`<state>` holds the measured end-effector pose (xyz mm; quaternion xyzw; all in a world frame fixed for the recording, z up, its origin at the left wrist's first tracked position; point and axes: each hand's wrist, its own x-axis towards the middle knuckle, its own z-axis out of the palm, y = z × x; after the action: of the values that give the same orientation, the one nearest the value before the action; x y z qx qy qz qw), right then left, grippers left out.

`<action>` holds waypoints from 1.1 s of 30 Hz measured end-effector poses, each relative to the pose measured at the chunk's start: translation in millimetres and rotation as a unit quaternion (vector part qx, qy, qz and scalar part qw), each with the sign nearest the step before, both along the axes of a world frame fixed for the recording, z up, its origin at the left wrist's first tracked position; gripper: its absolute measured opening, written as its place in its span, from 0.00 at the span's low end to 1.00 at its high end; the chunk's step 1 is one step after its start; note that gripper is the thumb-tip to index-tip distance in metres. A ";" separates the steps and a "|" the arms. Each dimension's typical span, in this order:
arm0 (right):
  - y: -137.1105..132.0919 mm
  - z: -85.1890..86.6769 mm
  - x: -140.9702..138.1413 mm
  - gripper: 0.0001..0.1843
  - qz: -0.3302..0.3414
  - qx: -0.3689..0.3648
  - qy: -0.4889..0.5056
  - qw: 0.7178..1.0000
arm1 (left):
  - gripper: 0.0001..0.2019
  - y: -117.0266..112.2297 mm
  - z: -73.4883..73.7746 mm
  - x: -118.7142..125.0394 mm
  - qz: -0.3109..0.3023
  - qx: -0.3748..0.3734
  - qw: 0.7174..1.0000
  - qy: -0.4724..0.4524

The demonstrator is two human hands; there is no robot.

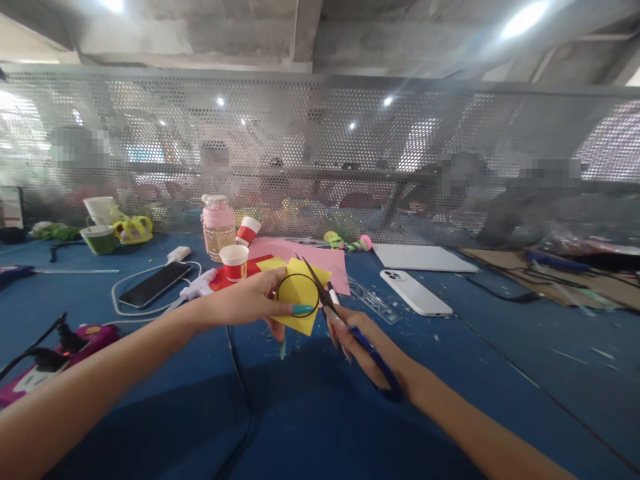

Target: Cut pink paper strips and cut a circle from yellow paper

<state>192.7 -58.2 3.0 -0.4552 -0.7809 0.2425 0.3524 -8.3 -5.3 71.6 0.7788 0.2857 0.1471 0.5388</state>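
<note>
My left hand [270, 297], with teal nails, pinches a sheet of yellow paper [301, 288] above the table. A black circle outline is on the paper, and its right edge looks uneven. My right hand [363, 340] grips a pair of scissors [374, 360] by the dark blue handles. The blades point up and away, along the paper's right side beside the circle; whether they touch the paper I cannot tell. Behind the hands lie pink paper [310, 250] and a piece of red paper [263, 262]. A white-and-dark marker [332, 293] shows partly behind the scissors.
Left of the hands are a paper cup [235, 263], a pink bottle [219, 227], a glue gun [198, 285], a black phone [156, 284] and a purple power strip [75, 360]. A clear ruler [375, 301] and a white phone [416, 293] lie right. A perforated metal screen [320, 153] stands behind.
</note>
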 end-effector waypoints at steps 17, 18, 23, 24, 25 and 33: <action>-7.3 9.6 -4.0 0.27 0.002 -0.027 0.015 1.000 | 0.17 -0.4 3.8 -0.3 0.009 -0.007 1.000 0.021; -7.3 10.0 -3.9 0.27 0.005 -0.033 0.016 0.999 | 0.17 0.0 4.1 -0.4 0.008 -0.011 1.000 0.020; -3.7 4.1 -4.7 0.28 0.002 -0.083 0.102 0.991 | 0.17 4.6 1.8 2.0 0.080 -0.014 0.996 -0.035; -2.6 1.3 -5.2 0.29 0.000 -0.095 0.137 0.986 | 0.16 5.0 0.7 3.6 0.104 -0.018 0.993 -0.048; -1.5 -1.6 -5.8 0.29 -0.002 -0.107 0.172 0.979 | 0.14 4.8 -0.5 5.5 0.125 -0.027 0.990 -0.059; -2.7 -3.4 -6.1 0.29 -0.003 -0.107 0.204 0.973 | 0.10 -5.1 -8.3 18.9 0.197 -0.063 0.972 -0.112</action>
<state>186.6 -60.9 -0.4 -0.4334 -0.6606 0.4118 0.4542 10.6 -10.4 63.3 0.6503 0.3798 0.3184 0.5757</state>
